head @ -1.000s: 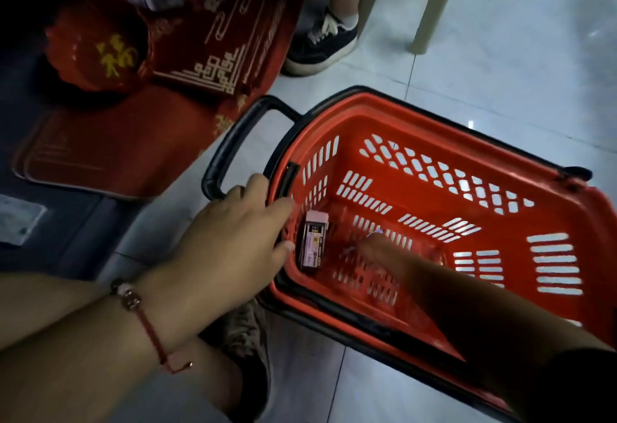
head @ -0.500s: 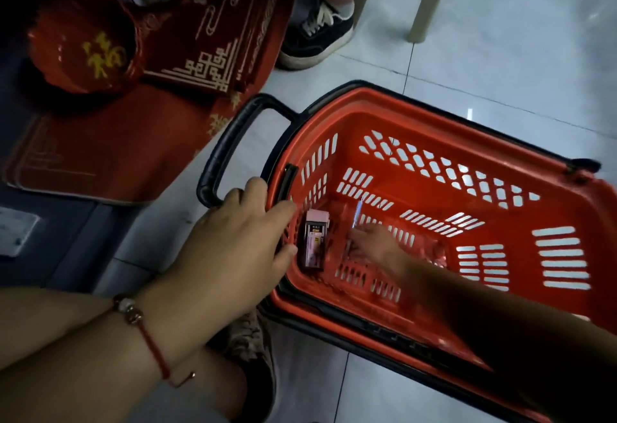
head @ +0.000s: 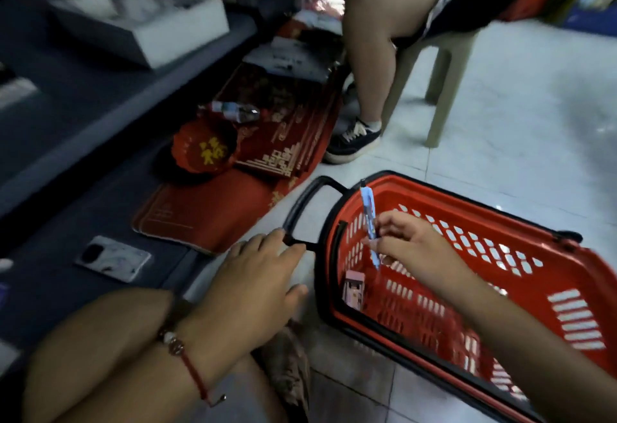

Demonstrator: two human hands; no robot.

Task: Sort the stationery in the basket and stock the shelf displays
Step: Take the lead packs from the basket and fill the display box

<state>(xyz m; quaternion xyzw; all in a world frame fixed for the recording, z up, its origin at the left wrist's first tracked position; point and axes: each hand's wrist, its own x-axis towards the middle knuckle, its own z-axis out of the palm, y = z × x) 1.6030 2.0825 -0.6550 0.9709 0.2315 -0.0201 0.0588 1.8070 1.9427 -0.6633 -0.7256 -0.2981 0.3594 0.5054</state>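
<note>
red basket (head: 500, 292) sits near right, and my right hand (head: 410, 249) has just lifted out the blue pen (head: 369, 219), pinched at its lower end, so sorting has begun. a pink box (head: 354, 289) remains inside. my left hand (head: 257, 282) rests with relaxed fingers beside the handle (head: 300, 209). pen stands nearly upright, clip end pointing far.

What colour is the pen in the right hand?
Light blue pen, pinched by the right hand; head view.

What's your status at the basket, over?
Right hand pinches blue pen, lifted above red basket. Left hand rests open by black handle. Pink box left inside. Nothing in the way.
</note>
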